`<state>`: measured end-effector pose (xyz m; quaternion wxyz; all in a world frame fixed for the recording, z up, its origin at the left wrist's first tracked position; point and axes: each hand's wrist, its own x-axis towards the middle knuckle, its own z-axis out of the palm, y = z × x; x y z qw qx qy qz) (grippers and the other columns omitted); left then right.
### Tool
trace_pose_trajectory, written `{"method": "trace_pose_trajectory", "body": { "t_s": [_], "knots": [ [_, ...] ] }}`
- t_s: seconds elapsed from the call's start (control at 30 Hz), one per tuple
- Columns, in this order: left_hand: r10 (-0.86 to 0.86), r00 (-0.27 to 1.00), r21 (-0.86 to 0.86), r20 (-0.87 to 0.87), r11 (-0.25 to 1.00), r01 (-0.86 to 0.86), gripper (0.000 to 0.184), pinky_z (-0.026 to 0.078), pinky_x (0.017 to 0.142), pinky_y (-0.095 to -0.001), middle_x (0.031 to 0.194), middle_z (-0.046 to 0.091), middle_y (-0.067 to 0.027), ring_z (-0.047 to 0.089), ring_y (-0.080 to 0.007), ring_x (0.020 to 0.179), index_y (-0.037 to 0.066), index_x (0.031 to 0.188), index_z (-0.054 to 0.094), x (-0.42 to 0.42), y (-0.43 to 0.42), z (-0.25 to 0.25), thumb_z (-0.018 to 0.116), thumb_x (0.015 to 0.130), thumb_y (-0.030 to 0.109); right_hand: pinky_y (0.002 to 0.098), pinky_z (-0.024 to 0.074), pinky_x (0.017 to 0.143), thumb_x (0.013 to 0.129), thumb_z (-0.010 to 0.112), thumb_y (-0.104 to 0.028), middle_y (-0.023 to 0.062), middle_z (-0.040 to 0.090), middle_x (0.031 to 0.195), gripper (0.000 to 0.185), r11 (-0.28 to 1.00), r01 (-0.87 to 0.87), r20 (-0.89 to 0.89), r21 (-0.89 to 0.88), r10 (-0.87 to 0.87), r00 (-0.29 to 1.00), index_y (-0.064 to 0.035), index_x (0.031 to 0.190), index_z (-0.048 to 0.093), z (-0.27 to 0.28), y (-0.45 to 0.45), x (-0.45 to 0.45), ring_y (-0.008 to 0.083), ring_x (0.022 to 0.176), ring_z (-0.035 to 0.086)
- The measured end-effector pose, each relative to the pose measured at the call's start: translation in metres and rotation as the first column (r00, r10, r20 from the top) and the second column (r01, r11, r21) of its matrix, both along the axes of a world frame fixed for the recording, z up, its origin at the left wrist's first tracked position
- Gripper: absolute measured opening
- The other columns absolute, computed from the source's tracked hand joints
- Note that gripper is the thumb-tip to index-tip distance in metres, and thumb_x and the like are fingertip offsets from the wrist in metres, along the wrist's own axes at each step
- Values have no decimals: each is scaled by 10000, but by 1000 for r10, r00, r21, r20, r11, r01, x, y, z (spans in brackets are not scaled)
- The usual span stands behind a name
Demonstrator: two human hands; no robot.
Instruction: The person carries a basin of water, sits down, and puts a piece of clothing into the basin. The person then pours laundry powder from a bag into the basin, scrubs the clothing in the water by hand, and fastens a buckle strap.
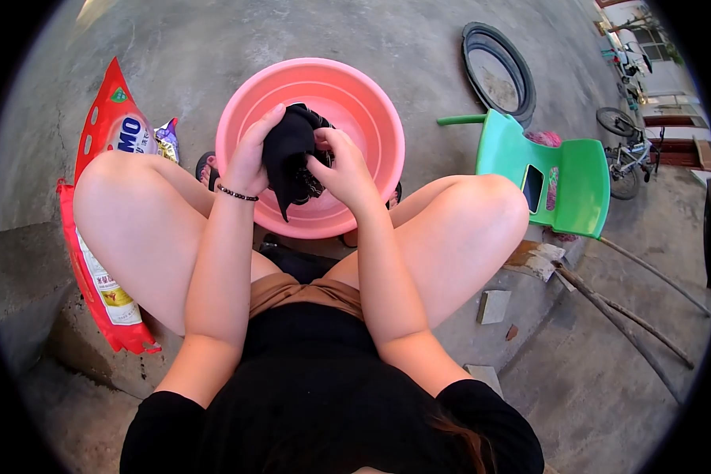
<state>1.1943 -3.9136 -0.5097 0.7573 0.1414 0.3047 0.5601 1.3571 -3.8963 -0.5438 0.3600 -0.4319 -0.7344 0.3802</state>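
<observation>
Over the pink basin (234,95), both hands hold a black cap-like cloth item (288,146). My left hand (250,154) is closed on its left side, with the thumb along the upper edge and a beaded bracelet at the wrist. On the other side, my right hand (344,167) grips the item's edge with bent fingers. A dark opening shows between the hands, with a thin light pattern on the fabric near it. The basin stands on the ground between my knees; the part of its floor below the item is hidden.
To the left stand a red detergent bag (103,118), a small purple packet (167,141) and a red-and-white sack (107,284). On the right, a green chair (584,189) holds a phone (532,188). A tire (498,69), sticks (624,320) and a bicycle (628,154) lie beyond.
</observation>
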Motion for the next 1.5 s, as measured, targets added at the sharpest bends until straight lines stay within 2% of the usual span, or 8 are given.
{"method": "trace_pose_trajectory", "body": {
  "t_s": [0.37,0.53,0.77,0.93,1.13,1.2,1.3,1.5],
  "knots": [
    [34,918,28,-395,999,-25,328,484,704,-226,880,647,-58,608,-102,772,3,955,635,-4,6,-20,561,887,315,222,435,589,838,567,-88,30,619,695,165,947,238,-87,-217,-262,961,39,912,642,11,6,16,66,635,539],
    [-101,479,24,-872,969,247,334,422,605,-192,771,582,9,524,-57,665,13,874,606,-8,11,-33,562,891,344,205,400,562,867,545,-94,-27,553,663,136,934,249,-200,-257,-304,932,22,831,607,8,8,21,45,607,481],
    [-118,360,27,-925,927,373,473,477,781,-299,990,577,-112,575,-182,895,-17,1036,528,9,-1,-31,709,765,324,251,422,559,858,522,-132,29,567,659,175,865,318,-287,-388,-441,850,21,789,570,4,10,24,79,606,503],
    [-186,262,-14,-947,839,544,522,477,732,-283,929,568,-90,566,-165,825,-4,1039,509,30,-13,-39,764,697,298,224,431,570,881,503,-120,14,580,711,158,820,172,-457,-545,-463,760,-4,803,577,8,7,22,70,628,519],
    [-47,189,44,-981,892,450,244,477,723,-341,804,614,-159,608,-259,772,-19,939,568,31,-11,-71,575,737,118,211,406,523,890,510,-127,0,563,690,164,805,103,-547,-585,-485,682,-15,792,577,6,9,24,58,587,496],
    [-17,214,55,-977,943,327,164,460,644,-336,665,579,-130,584,-235,663,-20,824,575,21,-3,-70,477,761,95,208,385,503,888,518,-134,-8,548,668,172,801,110,-567,-589,-507,649,-15,779,576,5,10,26,49,569,473],
    [47,589,100,-807,993,57,150,357,544,-232,626,458,41,417,-54,591,43,731,560,8,4,-67,428,789,83,213,383,533,884,539,-140,-16,540,667,169,800,177,-531,-573,-527,664,-10,785,578,6,13,31,50,581,455],
    [14,919,-50,-394,998,-37,260,451,720,-245,843,588,-10,543,-95,771,9,913,603,7,3,-56,370,816,75,252,391,553,856,587,-173,6,544,644,204,863,359,-266,-355,-461,846,26,818,598,-15,20,37,84,588,457]
  ]
}}
